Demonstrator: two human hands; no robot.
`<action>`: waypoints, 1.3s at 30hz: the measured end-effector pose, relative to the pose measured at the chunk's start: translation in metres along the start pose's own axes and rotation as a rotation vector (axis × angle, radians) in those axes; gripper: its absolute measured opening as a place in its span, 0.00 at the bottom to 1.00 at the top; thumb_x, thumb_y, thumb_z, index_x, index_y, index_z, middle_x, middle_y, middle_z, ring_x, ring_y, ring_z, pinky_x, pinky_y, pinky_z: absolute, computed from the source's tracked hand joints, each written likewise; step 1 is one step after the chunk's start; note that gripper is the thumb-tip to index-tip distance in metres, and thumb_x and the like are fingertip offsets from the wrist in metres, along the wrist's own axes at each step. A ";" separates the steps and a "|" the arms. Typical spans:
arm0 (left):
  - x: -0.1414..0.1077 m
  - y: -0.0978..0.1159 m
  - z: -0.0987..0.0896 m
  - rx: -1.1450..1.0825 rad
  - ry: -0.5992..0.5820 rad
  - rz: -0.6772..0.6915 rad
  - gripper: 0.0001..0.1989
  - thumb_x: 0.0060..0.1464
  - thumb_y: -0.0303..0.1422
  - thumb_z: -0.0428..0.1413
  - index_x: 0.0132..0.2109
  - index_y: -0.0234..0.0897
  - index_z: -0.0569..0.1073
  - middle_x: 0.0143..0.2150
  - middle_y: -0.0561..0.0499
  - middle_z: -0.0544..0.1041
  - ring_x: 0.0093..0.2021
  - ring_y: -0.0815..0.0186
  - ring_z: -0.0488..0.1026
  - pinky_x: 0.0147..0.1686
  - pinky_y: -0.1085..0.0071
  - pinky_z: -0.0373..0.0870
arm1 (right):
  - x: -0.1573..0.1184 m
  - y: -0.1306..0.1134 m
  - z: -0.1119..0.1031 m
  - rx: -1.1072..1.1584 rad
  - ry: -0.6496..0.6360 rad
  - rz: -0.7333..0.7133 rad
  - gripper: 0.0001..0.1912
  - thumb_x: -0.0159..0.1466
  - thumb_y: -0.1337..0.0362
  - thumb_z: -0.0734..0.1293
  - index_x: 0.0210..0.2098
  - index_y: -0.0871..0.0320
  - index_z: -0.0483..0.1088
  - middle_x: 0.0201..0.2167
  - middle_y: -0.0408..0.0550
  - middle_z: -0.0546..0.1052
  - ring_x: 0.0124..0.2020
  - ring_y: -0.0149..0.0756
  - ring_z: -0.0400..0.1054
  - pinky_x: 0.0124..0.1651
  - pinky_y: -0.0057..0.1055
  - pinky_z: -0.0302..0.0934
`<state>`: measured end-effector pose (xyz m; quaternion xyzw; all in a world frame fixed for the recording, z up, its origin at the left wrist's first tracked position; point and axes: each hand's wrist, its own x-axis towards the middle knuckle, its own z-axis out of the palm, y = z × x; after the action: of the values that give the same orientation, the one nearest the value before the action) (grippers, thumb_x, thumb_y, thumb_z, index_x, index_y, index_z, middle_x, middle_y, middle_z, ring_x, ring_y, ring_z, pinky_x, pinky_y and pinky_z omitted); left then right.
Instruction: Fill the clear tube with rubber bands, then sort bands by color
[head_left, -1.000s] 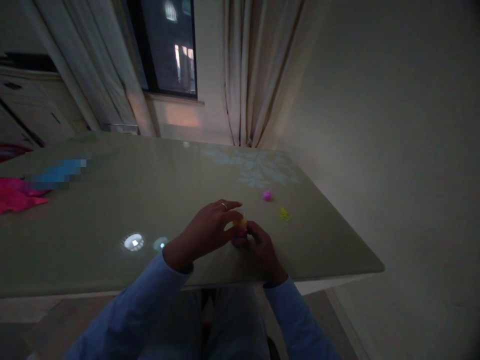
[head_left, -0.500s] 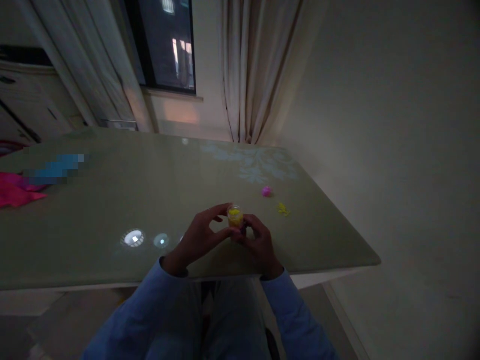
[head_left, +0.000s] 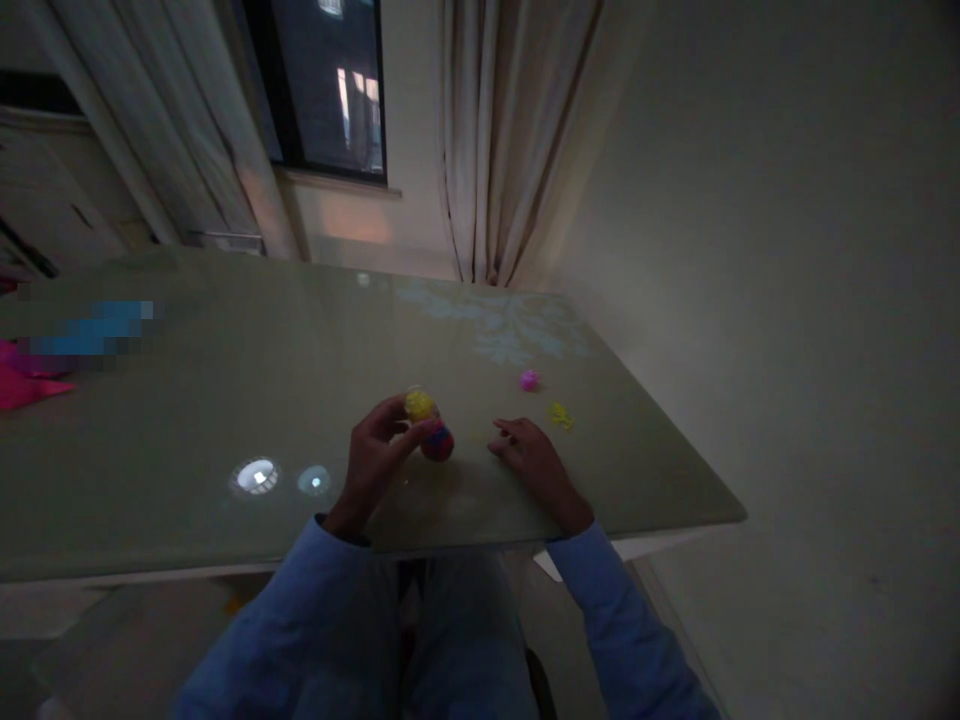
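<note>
Yellow filling (head_left: 421,404) is already sitting in the clear end of a small container (head_left: 438,442), so that much is looking done to me, while a pink ball (head_left: 529,380) and some yellow bits (head_left: 560,415) are lying loose on the table (head_left: 225,400), outside it. My left hand (head_left: 373,450) is gripping the container between thumb and fingers, and it is tilting, its clear end pointing up and leftward, its red-and-blue end pointing down and rightward. My right hand (head_left: 536,458) is staying apart, just beside the yellow bits, its fingers curling loosely with a narrow gap, apparently holding nothing; whether it is touching the table, I cannot tell
</note>
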<state>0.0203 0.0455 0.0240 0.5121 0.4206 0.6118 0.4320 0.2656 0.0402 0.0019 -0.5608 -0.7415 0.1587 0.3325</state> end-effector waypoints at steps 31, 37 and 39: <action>-0.009 -0.020 0.019 0.319 -0.106 0.036 0.25 0.45 0.48 0.65 0.50 0.43 0.77 0.46 0.49 0.81 0.36 0.62 0.76 0.36 0.68 0.75 | 0.003 0.098 -0.074 -0.235 0.191 0.116 0.10 0.67 0.63 0.62 0.45 0.58 0.72 0.41 0.51 0.75 0.41 0.37 0.70 0.47 0.34 0.64; -0.010 -0.025 0.018 0.368 -0.101 0.048 0.25 0.46 0.48 0.64 0.50 0.46 0.77 0.46 0.50 0.80 0.37 0.61 0.76 0.37 0.67 0.75 | -0.002 0.101 -0.082 -0.293 0.114 0.204 0.31 0.57 0.50 0.74 0.53 0.62 0.71 0.44 0.55 0.73 0.40 0.40 0.69 0.44 0.35 0.65; -0.009 -0.025 0.019 0.378 -0.090 0.055 0.24 0.46 0.48 0.64 0.50 0.47 0.77 0.45 0.51 0.81 0.36 0.61 0.76 0.36 0.67 0.75 | 0.001 0.098 -0.081 -0.332 0.059 0.203 0.27 0.57 0.51 0.74 0.50 0.61 0.73 0.43 0.54 0.74 0.43 0.40 0.69 0.47 0.35 0.63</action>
<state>0.0421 0.0448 -0.0004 0.6222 0.4941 0.5099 0.3298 0.3916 0.0616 0.0016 -0.6841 -0.6872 0.0501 0.2393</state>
